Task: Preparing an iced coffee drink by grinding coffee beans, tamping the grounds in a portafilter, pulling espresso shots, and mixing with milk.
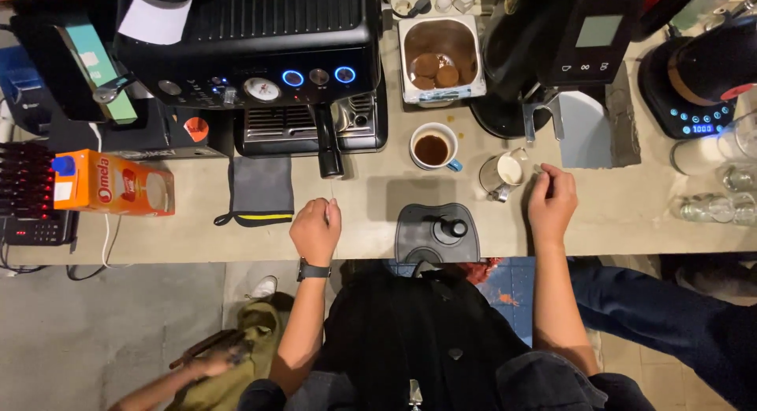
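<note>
One round white cup (433,147) of coffee and one shiny metal jug (502,174) stand by the pinching right hand (551,202); the left hand (316,229) rests curled.

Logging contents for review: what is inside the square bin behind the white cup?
The square bin holds three round brown pucks of spent coffee grounds on a brown-stained bottom. Whatever lies beneath the pucks is covered.
</note>
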